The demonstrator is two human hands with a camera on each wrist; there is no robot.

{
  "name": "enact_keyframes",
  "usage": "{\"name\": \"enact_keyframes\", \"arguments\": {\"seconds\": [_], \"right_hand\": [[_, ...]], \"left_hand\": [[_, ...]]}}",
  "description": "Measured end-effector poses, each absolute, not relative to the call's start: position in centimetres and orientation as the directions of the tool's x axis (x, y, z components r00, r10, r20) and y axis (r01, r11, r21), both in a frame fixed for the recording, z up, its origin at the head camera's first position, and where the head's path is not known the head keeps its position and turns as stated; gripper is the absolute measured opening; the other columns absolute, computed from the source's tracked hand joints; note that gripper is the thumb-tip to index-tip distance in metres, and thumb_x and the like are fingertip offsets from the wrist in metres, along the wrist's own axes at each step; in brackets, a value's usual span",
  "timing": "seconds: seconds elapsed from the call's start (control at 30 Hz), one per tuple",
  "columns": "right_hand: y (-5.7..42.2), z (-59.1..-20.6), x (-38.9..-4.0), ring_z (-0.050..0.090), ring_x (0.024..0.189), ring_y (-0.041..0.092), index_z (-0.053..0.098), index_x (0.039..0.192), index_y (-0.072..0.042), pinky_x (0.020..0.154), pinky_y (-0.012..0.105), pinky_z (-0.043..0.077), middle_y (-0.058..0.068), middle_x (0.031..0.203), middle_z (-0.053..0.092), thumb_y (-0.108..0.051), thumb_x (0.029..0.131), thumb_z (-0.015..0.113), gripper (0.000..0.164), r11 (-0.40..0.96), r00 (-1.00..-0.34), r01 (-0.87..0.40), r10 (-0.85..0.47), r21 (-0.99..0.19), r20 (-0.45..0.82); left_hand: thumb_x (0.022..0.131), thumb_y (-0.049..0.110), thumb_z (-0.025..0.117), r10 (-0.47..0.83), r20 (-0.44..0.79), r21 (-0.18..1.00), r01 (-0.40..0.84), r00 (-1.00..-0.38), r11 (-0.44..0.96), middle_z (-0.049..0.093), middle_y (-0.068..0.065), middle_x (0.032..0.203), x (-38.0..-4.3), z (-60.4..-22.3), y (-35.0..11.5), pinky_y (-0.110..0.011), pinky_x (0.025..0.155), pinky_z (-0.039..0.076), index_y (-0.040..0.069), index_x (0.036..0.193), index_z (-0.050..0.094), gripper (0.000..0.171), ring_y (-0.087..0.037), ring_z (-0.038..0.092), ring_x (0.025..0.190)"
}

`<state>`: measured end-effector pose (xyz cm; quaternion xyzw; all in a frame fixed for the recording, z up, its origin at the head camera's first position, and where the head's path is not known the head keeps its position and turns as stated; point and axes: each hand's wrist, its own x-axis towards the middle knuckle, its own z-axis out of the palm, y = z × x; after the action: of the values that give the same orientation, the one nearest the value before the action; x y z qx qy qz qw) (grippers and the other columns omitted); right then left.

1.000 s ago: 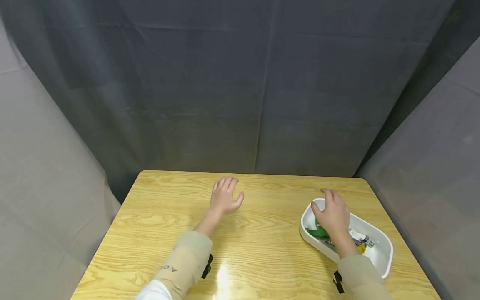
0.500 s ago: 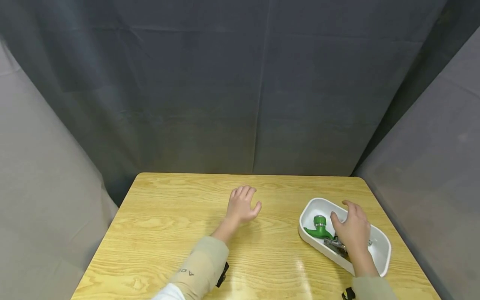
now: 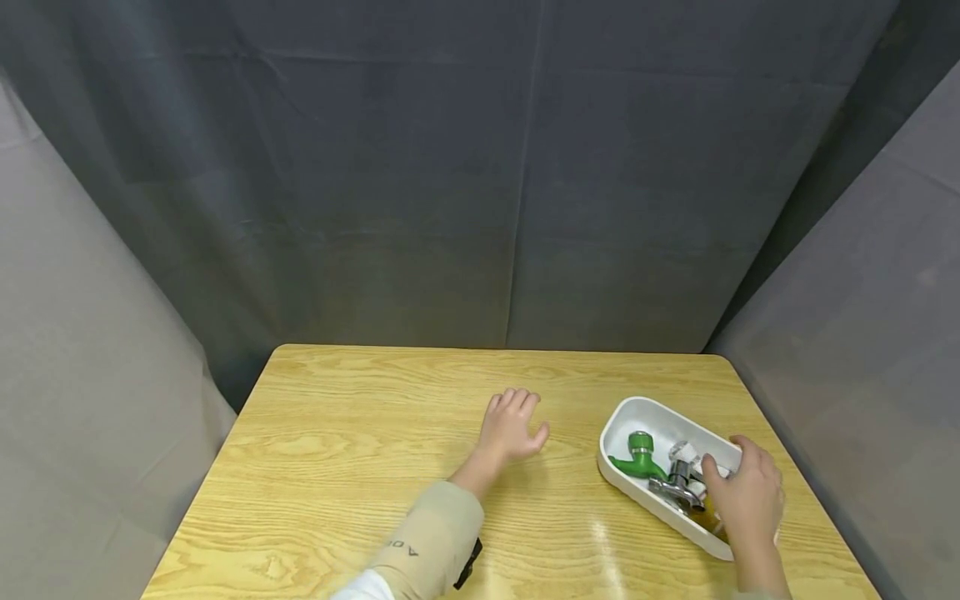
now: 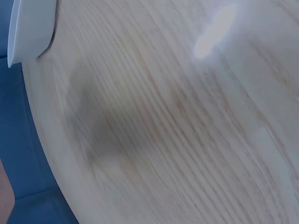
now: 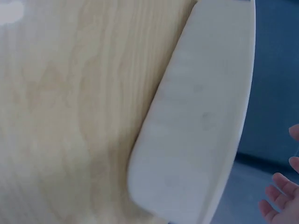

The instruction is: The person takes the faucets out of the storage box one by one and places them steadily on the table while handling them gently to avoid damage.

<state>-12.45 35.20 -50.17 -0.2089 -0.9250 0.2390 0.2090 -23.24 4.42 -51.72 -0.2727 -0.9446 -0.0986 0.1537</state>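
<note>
While the right hand (image 3: 746,492) hovers at the right end of the white tray (image 3: 637,414), its thumb and fingers stand apart with nothing seen between them. The right wrist view shows fingers (image 5: 284,183) loosely bent beyond the tray's rim, with a gap of dark curtain between; the hand covers that end of the tray in the head view, so whether any fingertip touches the far wall or something inside, I cannot tell.

The left hand (image 3: 510,429) hangs over the wooden table (image 3: 360,467), to the left of the tray and apart from it. Its fingers are spread and it carries nothing.

Inside the tray, which sits at the table's right side, a green tap (image 3: 642,467) lies toward the left end. Just beside it is a chrome tap (image 3: 679,477), near the middle, and a yellow piece (image 3: 707,517) lies further right, partly hidden by the right hand.

As for how far things stand, the visible pieces lie together in the tray and neither hand appears to have lifted any. I judge that the hands are at most in place near the work, with a firm hold on the tray or its contents not yet made.
</note>
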Motion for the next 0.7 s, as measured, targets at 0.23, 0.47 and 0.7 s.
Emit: {"name": "enact_keyframes", "arguments": {"seconds": [0.23,0.47,0.7], "right_hand": [[36.5,-51.1,-11.0,0.04,0.106,0.05,0.047,0.12,0.004,0.081,0.06,0.032,0.032,0.118,0.045,-0.02,0.08,0.058,0.048,0.765,-0.789,0.335,0.547,-0.551,0.28],[37.6,-52.3,-9.8,0.038,0.104,0.054,0.045,0.12,0.007,0.081,0.061,0.031,0.035,0.115,0.043,-0.017,0.079,0.058,0.049,0.739,-0.76,0.386,0.594,-0.553,0.264],[38.6,-53.5,-9.0,0.031,0.111,0.055,0.037,0.127,0.007,0.087,0.061,0.027,0.038,0.122,0.034,-0.019,0.082,0.054,0.054,0.674,-0.746,0.488,0.652,-0.555,0.136]], "left_hand": [[0.087,0.046,0.044,0.484,0.28,0.123,0.531,-0.829,0.838,0.053,0.004,0.118,-22.8,-51.9,6.2,-0.032,0.093,0.037,0.018,0.122,0.049,0.045,-0.014,0.046,0.11],[0.088,0.05,0.041,0.479,0.195,0.168,0.51,-0.856,0.844,0.052,0.003,0.123,-22.5,-52.1,8.6,-0.034,0.095,0.037,0.02,0.127,0.047,0.05,-0.015,0.045,0.113],[0.087,0.05,0.043,0.461,0.168,0.212,0.489,-0.871,0.846,0.053,0.003,0.123,-22.1,-52.7,10.2,-0.033,0.094,0.038,0.02,0.127,0.048,0.051,-0.014,0.046,0.112]]}}
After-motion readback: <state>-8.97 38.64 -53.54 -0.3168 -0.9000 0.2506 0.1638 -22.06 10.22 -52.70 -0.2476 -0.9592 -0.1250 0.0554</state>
